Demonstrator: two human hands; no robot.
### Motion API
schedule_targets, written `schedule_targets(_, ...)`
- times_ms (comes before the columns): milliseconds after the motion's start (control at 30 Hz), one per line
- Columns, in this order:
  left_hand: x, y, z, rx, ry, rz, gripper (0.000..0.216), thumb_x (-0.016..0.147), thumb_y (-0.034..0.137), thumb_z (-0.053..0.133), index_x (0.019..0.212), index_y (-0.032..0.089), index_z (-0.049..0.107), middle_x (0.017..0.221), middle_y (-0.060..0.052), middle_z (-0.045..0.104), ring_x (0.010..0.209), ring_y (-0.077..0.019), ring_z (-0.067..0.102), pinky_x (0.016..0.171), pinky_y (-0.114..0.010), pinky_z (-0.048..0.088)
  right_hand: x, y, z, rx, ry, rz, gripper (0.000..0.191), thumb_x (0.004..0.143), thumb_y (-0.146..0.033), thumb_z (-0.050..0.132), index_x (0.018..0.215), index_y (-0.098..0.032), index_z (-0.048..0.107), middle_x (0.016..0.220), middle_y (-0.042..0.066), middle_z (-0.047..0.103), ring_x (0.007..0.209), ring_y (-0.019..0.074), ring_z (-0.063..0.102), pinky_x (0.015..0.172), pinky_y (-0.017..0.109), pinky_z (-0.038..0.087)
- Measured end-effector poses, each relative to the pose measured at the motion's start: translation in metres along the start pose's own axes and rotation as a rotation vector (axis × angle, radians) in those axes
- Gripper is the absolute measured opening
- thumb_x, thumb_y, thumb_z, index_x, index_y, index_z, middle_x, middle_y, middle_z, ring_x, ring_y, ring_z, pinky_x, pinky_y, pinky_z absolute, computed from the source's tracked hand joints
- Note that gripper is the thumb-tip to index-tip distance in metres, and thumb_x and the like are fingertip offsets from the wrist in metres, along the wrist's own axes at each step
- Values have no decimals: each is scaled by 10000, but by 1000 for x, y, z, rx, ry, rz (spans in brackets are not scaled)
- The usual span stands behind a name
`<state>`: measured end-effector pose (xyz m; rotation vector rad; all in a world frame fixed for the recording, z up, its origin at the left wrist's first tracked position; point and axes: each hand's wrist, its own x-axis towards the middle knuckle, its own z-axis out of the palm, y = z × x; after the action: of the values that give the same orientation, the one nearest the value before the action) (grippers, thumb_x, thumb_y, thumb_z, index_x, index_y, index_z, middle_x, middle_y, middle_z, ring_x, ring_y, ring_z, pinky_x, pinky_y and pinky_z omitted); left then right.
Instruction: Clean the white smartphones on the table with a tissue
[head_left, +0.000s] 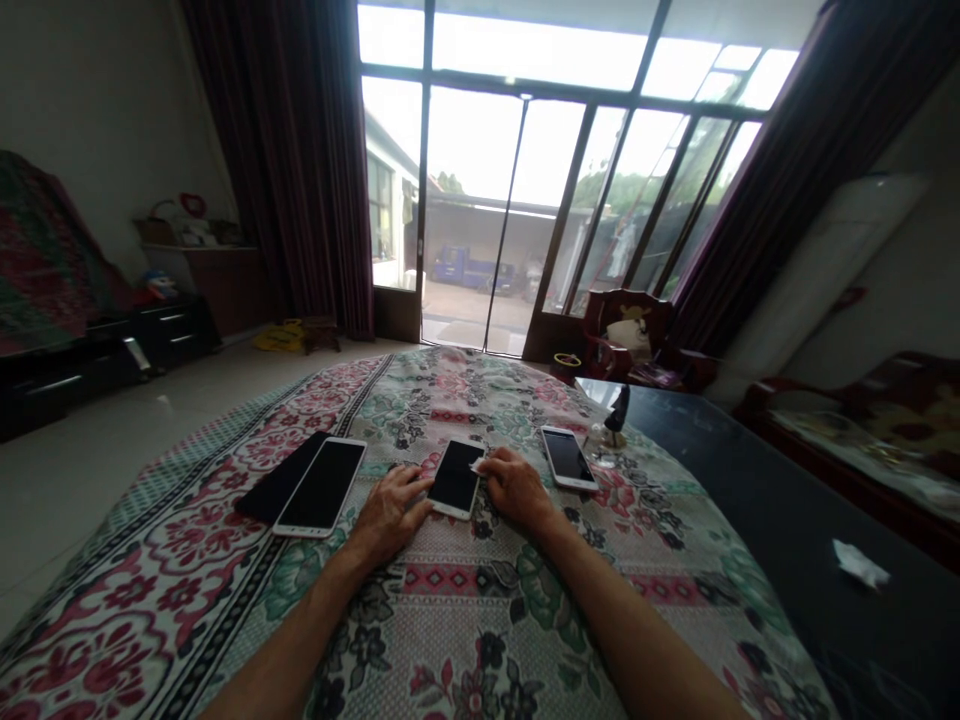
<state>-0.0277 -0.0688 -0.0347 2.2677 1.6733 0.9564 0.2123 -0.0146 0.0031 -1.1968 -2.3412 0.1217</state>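
Observation:
A white-framed smartphone (454, 482) with a dark screen lies on the patterned tablecloth between my hands. My left hand (388, 512) rests at its left edge, with fingers spread and the thumb near the lower corner. At the opposite edge, my right hand (517, 488) has its fingers closed on a small white piece of tissue (477, 465), which touches the screen; the fingers partly hide it. Left of my hands, a larger white phone (322, 487) overlaps a flat black case-like item (274, 485). Another white phone (569, 459) lies beyond my right hand.
The floral tablecloth (480, 640) covers a rounded table. Near its right side stands a small dark object (616, 415) on a clear base. A dark glossy table (757, 520) adjoins on the right, bearing a crumpled white tissue (860, 565). Glass doors (480, 220) stand ahead.

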Motion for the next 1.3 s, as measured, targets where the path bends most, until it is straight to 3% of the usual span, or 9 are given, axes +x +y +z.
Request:
schedule_targets(200,1,5,0,17,38,-23,345,869,325,545,1182,233,658,1263,-79,617,1230,-259,497,1078,-458,367,-6,-4,-1,6,1,5,274,826,-92,501,976,-220,691,962,38,609,921,156,565,855,244,416)
schedule_targets(367,0,26,-1,121,-11,-95,618,758,535,644,1242,154,603,1327,-131,561,1271,-333,430,1071,-487,335,-2,-6,-1,-36,28,81,276,833,-97,506,1007,-213,685,946,48,602,927,165,563,854,250,414)
schedule_targets(467,0,36,0,186,-21,-157,696,736,572,636,1276,139,564,1357,-131,533,1292,-344,396,1068,-469,324,-2,-8,-1,-30,22,66,271,814,-81,513,968,-209,695,927,48,601,907,164,567,850,250,417)
schedule_targets(700,1,47,3,251,-16,-197,702,706,569,625,1267,152,558,1353,-124,532,1286,-348,388,1040,-448,330,-8,-18,-1,-8,28,17,259,768,-67,535,912,-212,694,916,46,598,890,166,567,811,240,423)
schedule_targets(867,4,41,4,261,33,-233,641,745,510,606,1264,139,541,1333,-136,549,1285,-338,404,1036,-440,338,-10,-23,1,-1,6,-17,264,784,-79,524,927,-227,690,929,37,591,887,160,563,809,238,420)
schedule_targets(1067,10,29,-2,232,-13,-205,583,727,505,633,1189,159,554,1258,-129,580,1242,-312,450,1010,-419,355,-1,-13,5,-60,45,63,242,838,-116,509,969,-216,686,939,54,595,903,171,559,834,248,411)
schedule_targets(1300,23,37,-2,282,-19,-255,602,664,545,657,1127,167,586,1182,-111,591,1156,-313,479,969,-395,366,3,-3,12,-103,84,103,262,867,-131,490,1028,-234,670,964,48,602,920,171,557,834,235,405)
